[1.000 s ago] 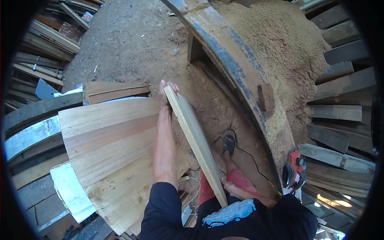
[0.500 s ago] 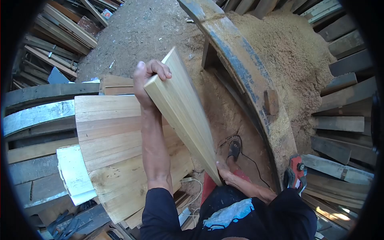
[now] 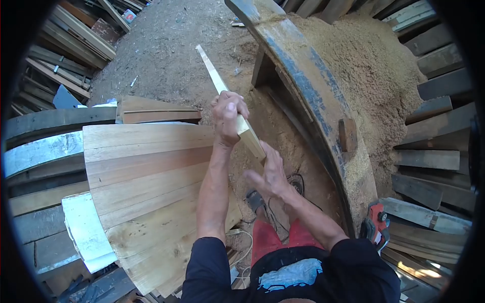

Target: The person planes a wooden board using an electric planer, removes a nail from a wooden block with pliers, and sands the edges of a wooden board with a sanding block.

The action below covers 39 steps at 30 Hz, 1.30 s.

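A pale wooden board (image 3: 251, 145) is held in front of me, turned edge-on, its far end pointing away to the upper left. My left hand (image 3: 230, 115) is closed around it near the middle, with the fingers wrapped over the wood. At the near end, my right hand (image 3: 272, 174) has its fingers stretched along the board's right side, seemingly touching it. The right thumb sticks out to the left, away from the wood, and is slightly blurred.
Joined planks form a wooden panel (image 3: 146, 177) on the left. To the right stands a long worn bench (image 3: 308, 76) with a wood block (image 3: 347, 135), beside a sawdust heap (image 3: 371, 65). A red power tool (image 3: 375, 222) sits lower right. Cables lie near my feet.
The board has turned from showing its broad face to nearly edge-on. My left hand moved right and down with it. My right hand rose from beside my body, its thumb now spread.
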Motion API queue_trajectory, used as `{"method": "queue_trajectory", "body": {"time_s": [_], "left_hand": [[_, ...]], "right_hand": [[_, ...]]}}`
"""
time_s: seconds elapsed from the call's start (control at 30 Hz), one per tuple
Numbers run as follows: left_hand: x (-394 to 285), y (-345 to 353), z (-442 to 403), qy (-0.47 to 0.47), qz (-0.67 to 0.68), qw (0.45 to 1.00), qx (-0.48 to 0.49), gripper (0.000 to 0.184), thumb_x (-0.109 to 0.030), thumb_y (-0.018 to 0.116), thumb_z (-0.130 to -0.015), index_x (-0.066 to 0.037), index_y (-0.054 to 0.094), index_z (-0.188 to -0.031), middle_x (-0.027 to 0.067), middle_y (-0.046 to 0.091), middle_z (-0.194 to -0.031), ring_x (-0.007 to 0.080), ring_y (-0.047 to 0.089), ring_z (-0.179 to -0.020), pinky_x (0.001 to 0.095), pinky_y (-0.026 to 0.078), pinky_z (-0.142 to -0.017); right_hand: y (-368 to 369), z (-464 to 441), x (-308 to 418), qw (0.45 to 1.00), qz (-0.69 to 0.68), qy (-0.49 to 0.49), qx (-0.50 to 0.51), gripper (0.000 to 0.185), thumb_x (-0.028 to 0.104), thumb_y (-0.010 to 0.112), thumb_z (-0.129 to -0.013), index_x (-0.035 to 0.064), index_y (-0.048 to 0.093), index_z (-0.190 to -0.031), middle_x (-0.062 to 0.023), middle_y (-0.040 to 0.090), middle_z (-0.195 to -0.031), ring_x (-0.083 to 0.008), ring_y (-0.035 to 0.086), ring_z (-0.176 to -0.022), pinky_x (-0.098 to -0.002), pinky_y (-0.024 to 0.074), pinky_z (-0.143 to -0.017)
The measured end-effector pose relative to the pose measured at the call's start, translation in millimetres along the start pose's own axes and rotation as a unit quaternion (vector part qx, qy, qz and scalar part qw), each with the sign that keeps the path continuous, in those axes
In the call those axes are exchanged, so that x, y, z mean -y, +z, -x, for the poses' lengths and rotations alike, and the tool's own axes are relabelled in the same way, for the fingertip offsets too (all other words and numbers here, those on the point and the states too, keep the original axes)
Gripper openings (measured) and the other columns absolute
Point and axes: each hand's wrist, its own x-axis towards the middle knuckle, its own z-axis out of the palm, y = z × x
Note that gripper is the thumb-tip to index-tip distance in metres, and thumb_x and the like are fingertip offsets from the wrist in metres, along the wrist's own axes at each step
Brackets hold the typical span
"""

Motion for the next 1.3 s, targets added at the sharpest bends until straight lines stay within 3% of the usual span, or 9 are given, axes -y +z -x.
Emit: {"method": "queue_trajectory", "body": {"time_s": [0.13,0.17,0.27,0.5,0.63,0.73,1.03,1.13,1.3], "left_hand": [[-10.2,-1.4,15.7,0.017,-0.188,0.973,-0.132,0.051,-0.039,0.032,-0.104,0.0,0.062,-0.116,0.0237,0.061,-0.124,0.0327,0.052,-0.126,0.0442,0.035,-0.114],[-18.7,-1.5,32.3,-0.047,-0.032,0.987,-0.148,0.069,-0.048,0.04,-0.104,0.002,0.036,-0.151,0.0251,0.04,-0.153,0.0345,0.033,-0.149,0.0461,0.024,-0.122],[-62.4,26.6,69.1,-0.101,-0.03,0.985,-0.134,0.08,-0.032,0.058,-0.097,0.003,0.022,-0.16,0.0267,0.041,-0.154,0.0338,0.034,-0.149,0.0458,0.026,-0.123],[-57.3,36.7,98.7,-0.239,-0.089,0.951,-0.173,0.087,-0.003,0.062,-0.081,0.002,0.028,-0.16,0.0251,0.059,-0.14,0.0321,0.062,-0.128,0.0394,0.049,-0.107],[-63.4,21.3,82.7,-0.272,-0.119,0.94,-0.167,0.074,-0.002,0.063,-0.083,0.005,0.04,-0.152,0.0227,0.07,-0.121,0.0278,0.071,-0.111,0.0372,0.055,-0.095],[-59.6,22.0,84.9,-0.354,-0.117,0.91,-0.183,0.058,-0.004,0.064,-0.084,0.006,0.053,-0.14,0.0201,0.074,-0.11,0.0249,0.073,-0.1,0.0365,0.057,-0.088],[-72.8,65.8,185.2,-0.308,-0.186,0.916,-0.177,0.056,-0.009,0.066,-0.085,0.003,0.056,-0.139,0.0212,0.066,-0.082,0.034,0.069,-0.072,0.0418,0.053,-0.065],[-73.5,69.6,192.1,-0.319,-0.159,0.918,-0.172,0.067,-0.009,0.066,-0.085,0.002,0.047,-0.148,0.0207,0.065,-0.082,0.0348,0.067,-0.071,0.0428,0.053,-0.066],[-93.4,60.3,171.8,-0.314,-0.141,0.927,-0.15,0.052,-0.006,0.069,-0.086,0.004,0.054,-0.135,0.0168,0.068,-0.12,0.0258,0.067,-0.107,0.0364,0.053,-0.093]], "right_hand": [[33.5,-29.8,-31.0,0.996,-0.027,-0.028,-0.077,0.064,0.023,0.076,-0.086,0.0005,0.052,-0.142,-0.0204,0.064,-0.124,-0.0394,0.061,-0.115,-0.049,0.0433,-0.101],[31.9,-27.7,-24.4,0.997,-0.03,-0.015,-0.076,0.061,0.021,0.074,-0.087,0.0003,0.052,-0.141,-0.0198,0.065,-0.123,-0.0391,0.062,-0.116,-0.0488,0.0435,-0.102],[30.6,-16.1,-23.6,0.999,-0.018,-0.013,-0.024,0.067,0.025,0.075,-0.088,0.0011,0.049,-0.145,-0.0219,0.06,-0.134,-0.0421,0.06,-0.12,-0.0484,0.0457,-0.102],[-95.3,-35.2,22.8,0.947,0.207,0.071,0.237,0.07,0.031,0.076,-0.08,0.0054,0.048,-0.139,-0.0269,0.053,-0.138,-0.0447,0.054,-0.127,-0.0542,0.0434,-0.105],[-165.9,-40.4,-81.6,0.856,0.44,0.265,-0.047,0.083,0.044,0.072,-0.089,0.0111,0.038,-0.156,-0.032,0.032,-0.158,-0.0526,0.041,-0.138,-0.0606,0.0343,-0.114],[-183.3,-53.8,-94.6,0.821,0.473,0.317,0.036,0.085,0.046,0.067,-0.095,0.0169,0.025,-0.163,-0.0335,0.017,-0.164,-0.0578,0.034,-0.141,-0.0655,0.0308,-0.115],[-237.5,-72.3,-198.7,0.846,0.358,0.393,-0.038,0.081,0.034,0.064,-0.098,0.0206,0.02,-0.165,-0.0293,0.04,-0.155,-0.0463,0.047,-0.136,-0.0548,0.0412,-0.111],[-222.4,-73.7,-141.9,0.933,-0.115,0.339,-0.042,0.078,0.032,0.064,-0.098,0.0175,0.025,-0.164,-0.0224,0.05,-0.15,-0.0353,0.05,-0.137,-0.0495,0.0404,-0.113],[-118.4,-55.0,-0.8,0.893,-0.342,0.263,0.13,0.072,0.027,0.06,-0.103,0.007,0.026,-0.163,-0.0155,0.044,-0.154,-0.0247,0.044,-0.139,-0.0355,0.0346,-0.116]]}}
